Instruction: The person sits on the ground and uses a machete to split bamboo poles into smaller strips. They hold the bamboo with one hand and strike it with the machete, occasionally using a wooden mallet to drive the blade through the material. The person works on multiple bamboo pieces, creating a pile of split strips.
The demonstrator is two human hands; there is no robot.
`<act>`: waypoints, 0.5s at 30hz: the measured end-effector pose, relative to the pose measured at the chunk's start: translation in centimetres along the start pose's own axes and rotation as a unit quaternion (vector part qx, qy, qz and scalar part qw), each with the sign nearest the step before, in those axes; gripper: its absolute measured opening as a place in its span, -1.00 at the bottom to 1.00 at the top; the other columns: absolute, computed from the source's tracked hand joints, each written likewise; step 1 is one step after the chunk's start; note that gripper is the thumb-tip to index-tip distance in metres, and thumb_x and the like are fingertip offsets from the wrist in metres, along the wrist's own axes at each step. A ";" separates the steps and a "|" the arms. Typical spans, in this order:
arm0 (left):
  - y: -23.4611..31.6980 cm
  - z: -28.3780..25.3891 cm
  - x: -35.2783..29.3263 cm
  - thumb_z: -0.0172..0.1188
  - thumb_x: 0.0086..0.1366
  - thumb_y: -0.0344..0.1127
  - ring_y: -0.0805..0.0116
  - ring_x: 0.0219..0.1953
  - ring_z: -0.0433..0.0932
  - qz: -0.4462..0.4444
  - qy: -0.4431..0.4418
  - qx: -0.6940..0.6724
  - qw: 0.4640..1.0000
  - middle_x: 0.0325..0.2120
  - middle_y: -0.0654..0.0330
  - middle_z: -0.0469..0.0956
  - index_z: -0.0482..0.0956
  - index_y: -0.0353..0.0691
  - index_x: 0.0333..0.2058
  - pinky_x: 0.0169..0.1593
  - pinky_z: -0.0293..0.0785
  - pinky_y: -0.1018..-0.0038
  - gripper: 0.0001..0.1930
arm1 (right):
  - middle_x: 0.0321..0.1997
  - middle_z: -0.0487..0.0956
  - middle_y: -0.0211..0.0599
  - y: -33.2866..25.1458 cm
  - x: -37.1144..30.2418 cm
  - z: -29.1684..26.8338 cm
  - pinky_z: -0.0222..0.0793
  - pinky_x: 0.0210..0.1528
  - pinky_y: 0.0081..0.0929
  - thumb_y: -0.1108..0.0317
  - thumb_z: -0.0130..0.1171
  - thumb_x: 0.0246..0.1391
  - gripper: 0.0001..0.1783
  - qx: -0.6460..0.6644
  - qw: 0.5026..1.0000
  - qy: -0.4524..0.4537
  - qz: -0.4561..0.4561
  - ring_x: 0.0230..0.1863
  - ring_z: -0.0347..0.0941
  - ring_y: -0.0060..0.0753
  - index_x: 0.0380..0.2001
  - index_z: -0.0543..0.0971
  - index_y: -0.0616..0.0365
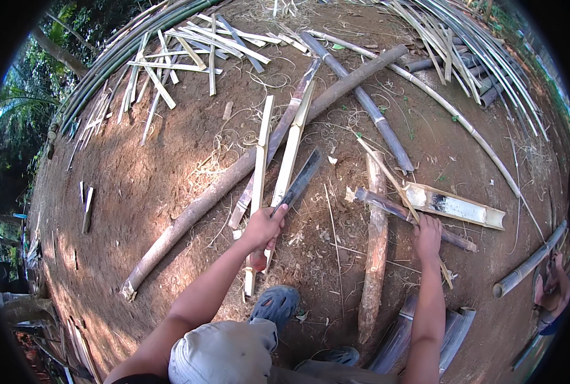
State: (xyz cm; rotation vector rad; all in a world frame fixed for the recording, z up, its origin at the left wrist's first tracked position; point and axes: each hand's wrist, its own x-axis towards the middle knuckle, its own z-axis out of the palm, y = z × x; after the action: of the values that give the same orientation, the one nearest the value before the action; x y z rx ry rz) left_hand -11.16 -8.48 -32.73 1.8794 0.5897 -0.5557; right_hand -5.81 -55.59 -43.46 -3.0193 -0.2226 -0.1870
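Note:
My left hand (265, 229) is closed around the handle of a machete (303, 176), its dark blade slanting up and to the right over split bamboo. Two pale split bamboo lengths (262, 148) lie beneath and beside that hand. At the right, my right hand (428, 234) is closed on a thin bamboo strip (392, 178), which runs diagonally under the fingers; the palm is hidden. Under the strip and hand, a dark bamboo piece (454, 239) lies across a peeled log (376, 256). A wide half-round bamboo piece (457, 206), pale inside, rests just beyond the hand.
A long wooden pole (217, 185) crosses the dirt ground. Dark bamboo poles (368, 105) and piles of pale slats (214, 41) lie farther off. Dark bamboo halves (456, 333) are by my right forearm. Another person (555, 291) sits at the right edge beside a bamboo pole (529, 261).

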 end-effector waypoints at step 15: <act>5.5 -10.6 -1.8 -0.01 0.52 0.11 0.47 -0.84 0.28 0.136 0.181 -0.318 0.921 -0.73 0.28 0.34 0.38 -0.18 -0.38 -0.77 0.23 0.51 -0.54 | -0.36 0.58 -0.33 -22.5 6.8 -26.4 0.50 -0.22 -0.47 0.40 -0.01 0.42 -0.70 0.556 0.826 0.089 -0.032 -0.33 0.51 -0.56 0.12 0.39 0.30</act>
State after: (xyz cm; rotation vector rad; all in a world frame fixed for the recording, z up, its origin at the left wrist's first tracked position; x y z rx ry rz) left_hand -7.93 -0.70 -24.06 1.3999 0.6381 0.1716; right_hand -5.62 -35.62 -14.31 -1.8124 -0.2821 -0.2329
